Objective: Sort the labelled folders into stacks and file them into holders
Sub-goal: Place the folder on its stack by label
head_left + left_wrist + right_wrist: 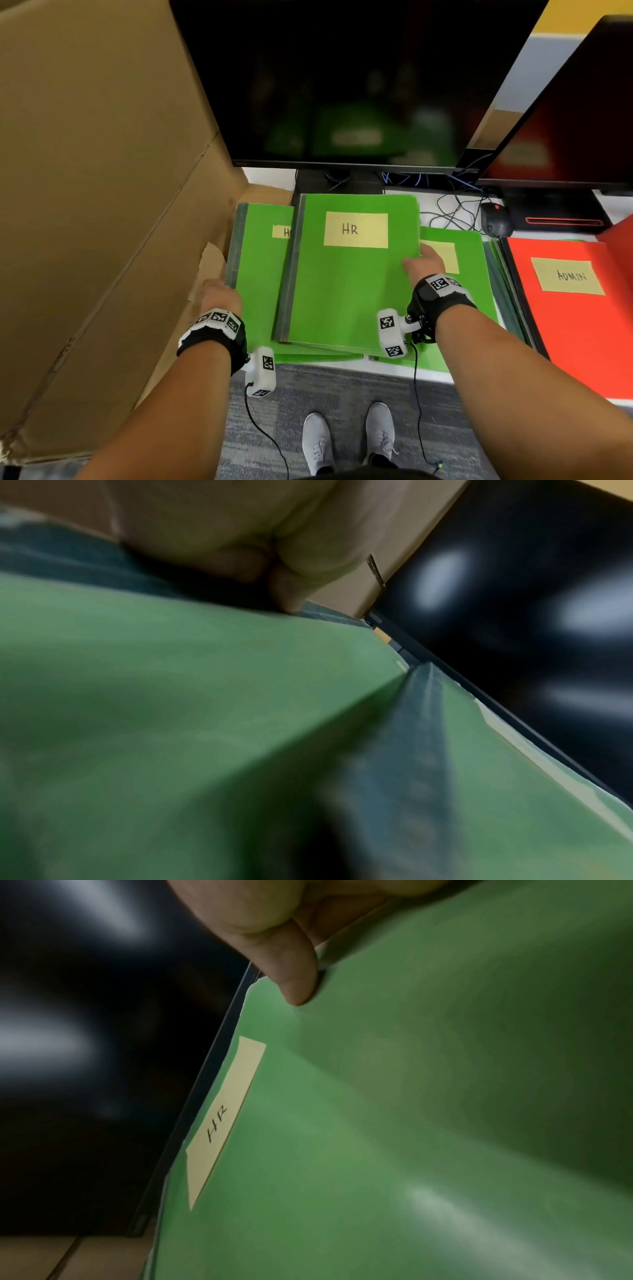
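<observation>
Our right hand [424, 262] pinches the top green HR folder [346, 274] (thumb on top); our left hand [219, 296] grips the green folder underneath [255, 267]

A large brown cardboard sheet [96, 205] leans at the left, its torn lower edge beside the white desk [270, 176]. A wide black monitor [342, 78] stands at the back on a dark stand [337, 183], its blank screen showing blurred green reflections. A second black monitor [565, 130] stands to its right, reflecting red. Thin black and blue cables [448, 198] tangle on the desk between them. A black computer mouse [495, 219] lies near the cables. Below the desk edge, grey patterned carpet [342, 387] covers the floor, where a pair of grey lace-up shoes [349, 435] stands.
</observation>
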